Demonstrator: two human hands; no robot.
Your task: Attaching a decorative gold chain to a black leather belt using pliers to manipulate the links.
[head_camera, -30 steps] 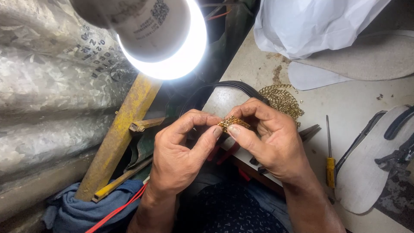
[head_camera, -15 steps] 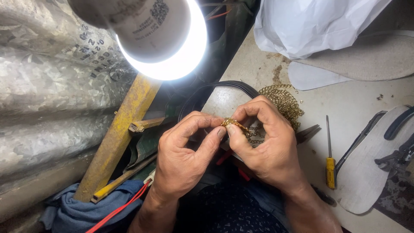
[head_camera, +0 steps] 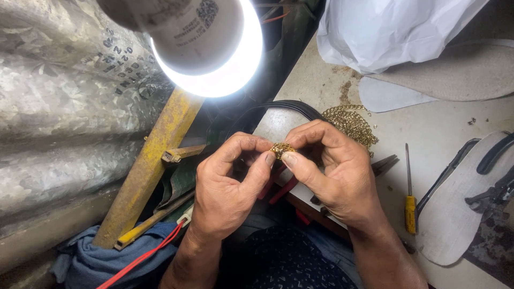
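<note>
A small piece of gold chain (head_camera: 281, 149) is pinched between the fingertips of both hands, just in front of the table's edge. My left hand (head_camera: 230, 187) grips it from the left with thumb and forefinger. From the right, my right hand (head_camera: 334, 171) holds the same piece with its thumb tip under it. A heap of gold chain (head_camera: 350, 124) lies on the table just behind my right hand. How the held piece joins the heap is hidden by my fingers.
A lit bulb (head_camera: 214, 48) hangs close above. On the pale table (head_camera: 444, 128) lie a yellow-handled screwdriver (head_camera: 409, 198), red-handled pliers (head_camera: 281, 187) partly under my hands, sandal soles (head_camera: 455, 214), a white plastic bag (head_camera: 396, 27). Corrugated metal wall (head_camera: 64, 107) and a yellow bar (head_camera: 155, 160) stand left.
Both hands have shifted slightly, staying pinched together on the gold chain piece. The fingers have turned it a little between them.
</note>
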